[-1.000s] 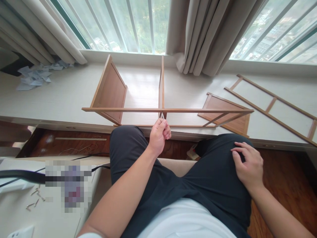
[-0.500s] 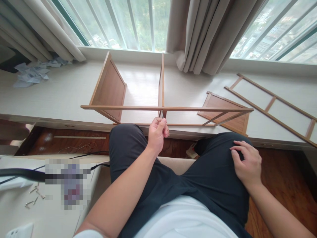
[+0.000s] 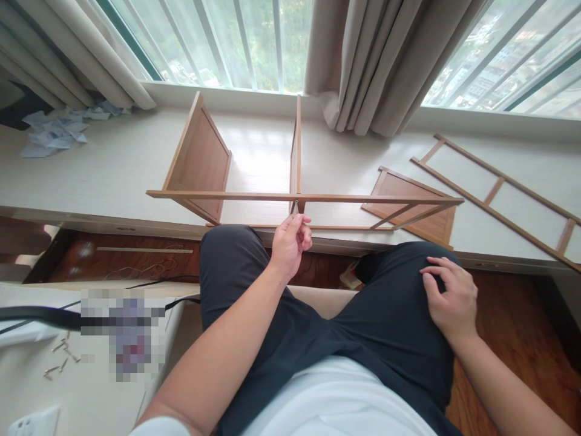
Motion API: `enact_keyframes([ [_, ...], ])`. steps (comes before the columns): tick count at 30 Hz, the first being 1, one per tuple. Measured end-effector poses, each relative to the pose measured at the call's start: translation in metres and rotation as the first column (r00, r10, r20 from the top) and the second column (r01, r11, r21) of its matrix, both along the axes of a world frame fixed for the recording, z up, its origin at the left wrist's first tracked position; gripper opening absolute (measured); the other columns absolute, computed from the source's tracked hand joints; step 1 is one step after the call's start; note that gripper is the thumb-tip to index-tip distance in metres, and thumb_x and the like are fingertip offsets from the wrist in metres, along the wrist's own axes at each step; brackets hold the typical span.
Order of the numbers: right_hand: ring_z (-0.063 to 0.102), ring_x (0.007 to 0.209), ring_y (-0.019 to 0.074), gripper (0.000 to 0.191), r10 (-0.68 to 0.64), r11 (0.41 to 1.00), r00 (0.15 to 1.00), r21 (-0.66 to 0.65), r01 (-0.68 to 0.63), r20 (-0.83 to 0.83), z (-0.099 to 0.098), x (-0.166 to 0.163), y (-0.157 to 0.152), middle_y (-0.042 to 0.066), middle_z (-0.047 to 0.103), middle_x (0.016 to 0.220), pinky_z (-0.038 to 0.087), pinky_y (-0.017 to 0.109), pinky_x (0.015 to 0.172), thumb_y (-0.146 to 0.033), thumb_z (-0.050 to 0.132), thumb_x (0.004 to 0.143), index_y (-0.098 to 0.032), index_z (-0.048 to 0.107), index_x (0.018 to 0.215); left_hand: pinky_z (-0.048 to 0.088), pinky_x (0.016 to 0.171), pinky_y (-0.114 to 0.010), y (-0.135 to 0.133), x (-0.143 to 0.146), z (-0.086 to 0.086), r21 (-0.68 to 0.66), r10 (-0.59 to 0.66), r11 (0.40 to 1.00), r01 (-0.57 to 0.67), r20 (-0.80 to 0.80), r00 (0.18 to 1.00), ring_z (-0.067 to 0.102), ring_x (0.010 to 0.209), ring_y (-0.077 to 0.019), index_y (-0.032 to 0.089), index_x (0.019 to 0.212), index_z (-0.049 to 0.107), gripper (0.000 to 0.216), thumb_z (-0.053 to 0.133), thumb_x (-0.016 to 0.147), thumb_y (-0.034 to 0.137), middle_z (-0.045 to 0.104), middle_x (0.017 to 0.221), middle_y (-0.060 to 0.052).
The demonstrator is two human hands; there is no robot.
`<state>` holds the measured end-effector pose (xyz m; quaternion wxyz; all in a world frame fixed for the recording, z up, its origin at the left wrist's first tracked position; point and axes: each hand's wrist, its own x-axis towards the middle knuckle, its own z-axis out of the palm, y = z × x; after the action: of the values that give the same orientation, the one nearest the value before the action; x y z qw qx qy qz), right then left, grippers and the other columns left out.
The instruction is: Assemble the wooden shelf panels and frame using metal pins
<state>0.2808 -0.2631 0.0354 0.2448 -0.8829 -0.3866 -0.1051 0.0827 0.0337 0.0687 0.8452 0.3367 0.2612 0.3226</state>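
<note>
A wooden shelf frame (image 3: 254,197) stands on the pale ledge, its long front rail facing me and upright panels behind it. My left hand (image 3: 293,242) is at the middle of that rail, just below it. Thumb and forefinger pinch a thin metal rod (image 3: 296,208), perhaps a hex key, whose upper end meets the rail at the middle panel (image 3: 298,145). The fingers hide its lower end. My right hand (image 3: 451,297) lies on my right thigh, holding nothing, its fingers loosely bent and apart.
A ladder-like wooden frame (image 3: 494,191) and a loose wooden panel (image 3: 436,224) lie on the right of the ledge (image 3: 113,163). Crumpled paper (image 3: 57,133) is at far left. Several screws (image 3: 61,357) lie on the white table beside me. Curtains (image 3: 363,66) hang behind.
The fingers of my left hand have shifted slightly around the metal rod, the lower ones loosening a little. My right hand stays on the thigh, and the frame stands as before.
</note>
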Motion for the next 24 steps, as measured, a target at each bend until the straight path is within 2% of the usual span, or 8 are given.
enact_keyframes([
  [4,0.060,0.124,0.0332,0.025,0.013,1.000,1.000,0.011,-0.013,0.007,-0.0009,0.0016,-0.0006,0.011,0.071,0.116,0.040,0.055,0.108,-0.038,0.050,0.094,-0.021,0.066,0.085,0.031,0.047,-0.020,0.0007,-0.0010,0.0003,0.024,0.009,1.000,-0.009,-0.013,1.000,0.042,0.046,-0.0062,0.014,0.099,0.071,0.032,0.074,0.084,0.043,0.058,0.057,0.002],
  [10,0.060,0.123,0.0332,0.025,0.008,1.000,1.000,0.008,-0.009,0.019,0.0004,0.0002,0.0004,0.011,0.072,0.116,0.040,0.055,0.108,-0.038,0.050,0.095,-0.021,0.066,0.086,0.032,0.047,-0.020,0.0022,-0.0031,0.0010,0.040,-0.007,0.999,0.008,-0.018,1.000,0.043,0.046,-0.0063,0.014,0.107,0.073,0.034,0.073,0.086,0.040,0.062,0.056,0.001],
  [16,0.060,0.123,0.0333,0.025,0.007,1.000,1.000,0.009,-0.008,0.017,0.0017,-0.0009,0.0012,0.011,0.072,0.116,0.040,0.055,0.108,-0.038,0.049,0.095,-0.021,0.066,0.085,0.031,0.048,-0.020,0.0040,-0.0019,0.0003,-0.021,-0.052,0.998,0.053,0.059,0.997,0.037,0.043,-0.0071,0.017,0.088,0.064,0.023,0.070,0.088,0.040,0.048,0.046,0.006],
  [24,0.059,0.124,0.0334,0.023,-0.003,1.000,1.000,0.006,0.003,-0.007,0.0025,-0.0012,0.0011,0.011,0.071,0.117,0.038,0.054,0.109,-0.036,0.050,0.093,-0.021,0.066,0.086,0.028,0.047,-0.021,0.0046,-0.0013,0.0086,-0.143,-0.168,0.973,0.183,0.115,0.979,0.030,0.043,-0.0080,0.022,0.075,0.042,0.037,0.063,0.093,0.047,0.030,0.050,0.008],
])
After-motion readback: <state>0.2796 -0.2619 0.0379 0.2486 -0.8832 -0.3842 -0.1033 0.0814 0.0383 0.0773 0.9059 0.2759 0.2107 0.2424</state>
